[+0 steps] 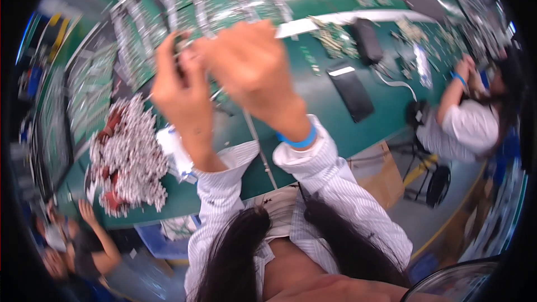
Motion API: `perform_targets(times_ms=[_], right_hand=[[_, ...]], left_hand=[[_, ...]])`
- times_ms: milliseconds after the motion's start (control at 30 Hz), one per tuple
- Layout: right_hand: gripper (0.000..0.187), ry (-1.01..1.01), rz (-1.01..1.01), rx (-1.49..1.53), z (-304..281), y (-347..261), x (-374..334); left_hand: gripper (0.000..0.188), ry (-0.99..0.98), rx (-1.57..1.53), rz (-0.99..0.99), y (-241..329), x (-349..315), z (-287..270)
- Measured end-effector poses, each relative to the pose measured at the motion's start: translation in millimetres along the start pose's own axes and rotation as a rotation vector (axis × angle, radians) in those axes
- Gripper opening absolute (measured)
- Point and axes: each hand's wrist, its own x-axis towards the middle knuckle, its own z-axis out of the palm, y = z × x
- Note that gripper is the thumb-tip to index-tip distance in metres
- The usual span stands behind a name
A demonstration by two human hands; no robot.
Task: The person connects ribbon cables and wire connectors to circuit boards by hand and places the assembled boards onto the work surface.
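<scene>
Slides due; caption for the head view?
Blurred left hand and right hand close together over a green table, white-and-red heap to their left.

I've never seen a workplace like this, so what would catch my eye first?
The person's blurred left hand and right hand, close together above the green table, dominate the upper middle. To their left lies a big heap of white and dark red pieces; to their right, a flat black rectangle.

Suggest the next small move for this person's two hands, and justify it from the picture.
Perhaps lower the left hand and right hand together toward the green table for steadiness: they're raised close together above it and blurred; anything held is unclear.
</scene>
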Motion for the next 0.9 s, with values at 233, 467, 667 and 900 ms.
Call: perform_targets(times_ms=[233,467,667,900], right_hand=[[0.006,0.052,0.235,0.003,-28,10,-5],[0.008,-0.031,0.350,-0.546,-141,60,-23],[0.016,-0.216,0.549,-1.066,-235,122,-50],[0.018,-0.386,0.731,-1.418,-318,192,-108]], left_hand=[[0.042,-0.280,-0.308,-0.091,12,-2,-14],[0.053,-0.296,-0.361,-0.022,24,-2,-28],[0.051,-0.231,-0.399,-0.057,11,3,-50],[0.049,-0.134,-0.492,-0.061,5,6,-56]])
